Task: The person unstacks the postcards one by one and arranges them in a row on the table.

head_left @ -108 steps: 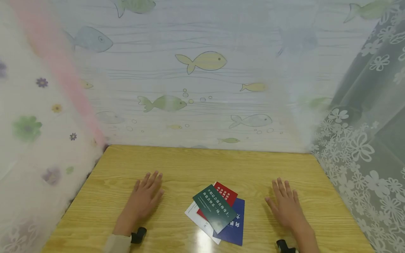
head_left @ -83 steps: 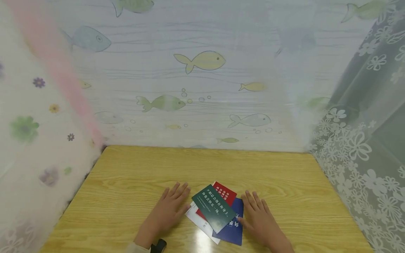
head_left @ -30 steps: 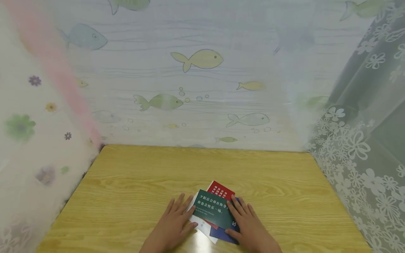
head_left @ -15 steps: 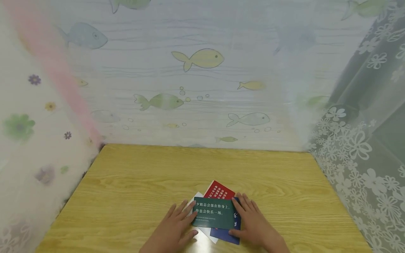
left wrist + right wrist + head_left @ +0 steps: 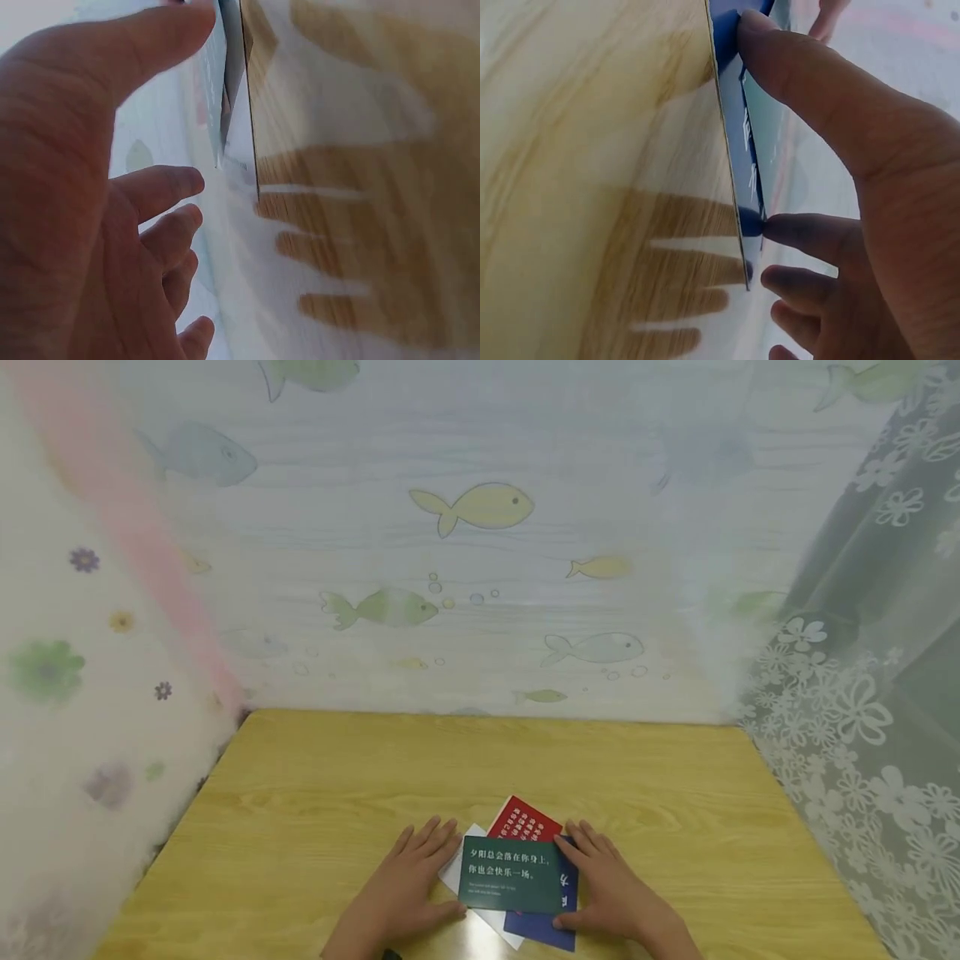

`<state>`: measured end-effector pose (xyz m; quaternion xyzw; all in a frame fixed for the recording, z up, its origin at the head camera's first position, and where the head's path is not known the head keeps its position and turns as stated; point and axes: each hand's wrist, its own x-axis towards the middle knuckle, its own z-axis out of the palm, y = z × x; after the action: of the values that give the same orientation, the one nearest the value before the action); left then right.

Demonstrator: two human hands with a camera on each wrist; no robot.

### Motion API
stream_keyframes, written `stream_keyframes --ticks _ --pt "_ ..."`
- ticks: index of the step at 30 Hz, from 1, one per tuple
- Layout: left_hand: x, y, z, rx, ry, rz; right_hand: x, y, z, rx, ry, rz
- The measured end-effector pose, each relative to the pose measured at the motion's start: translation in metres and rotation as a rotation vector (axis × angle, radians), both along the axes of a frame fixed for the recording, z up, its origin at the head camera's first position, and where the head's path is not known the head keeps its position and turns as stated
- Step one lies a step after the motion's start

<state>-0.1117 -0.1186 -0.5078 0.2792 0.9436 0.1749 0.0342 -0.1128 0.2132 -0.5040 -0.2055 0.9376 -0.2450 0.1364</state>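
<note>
A green postcard with white lettering lies squared to me on top of a small pile. Beneath it a red postcard sticks out at the back, a blue one at the right front and a white one at the left. My left hand has its fingers extended beside the pile's left edge, thumb at the green card's near left corner. On the other side, my right hand rests its thumb on the blue card and its index fingertip at the green card's right edge.
The pile lies on a wood-grain table, near its front. A fish-patterned cloth hangs along the back edge. Flower-patterned cloth stands at the left and a lace curtain at the right.
Both hands have come inward from the table's sides to the pile. The green postcard has turned from slanted to straight and now lies slightly nearer me. The left fingertips have moved off it.
</note>
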Motion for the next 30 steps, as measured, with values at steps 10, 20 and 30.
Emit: stream_keyframes --ticks 10,20,30 --pt "-0.016 0.003 0.001 0.044 -0.107 -0.022 0.002 0.0 0.0 -0.047 0.021 0.012" --pt "-0.022 0.002 -0.003 0.045 -0.118 -0.033 0.0 0.001 -0.003 -0.065 0.039 -0.004" --pt "-0.022 0.001 -0.006 0.078 -0.126 -0.022 -0.002 0.0 -0.004 -0.07 0.094 0.008"
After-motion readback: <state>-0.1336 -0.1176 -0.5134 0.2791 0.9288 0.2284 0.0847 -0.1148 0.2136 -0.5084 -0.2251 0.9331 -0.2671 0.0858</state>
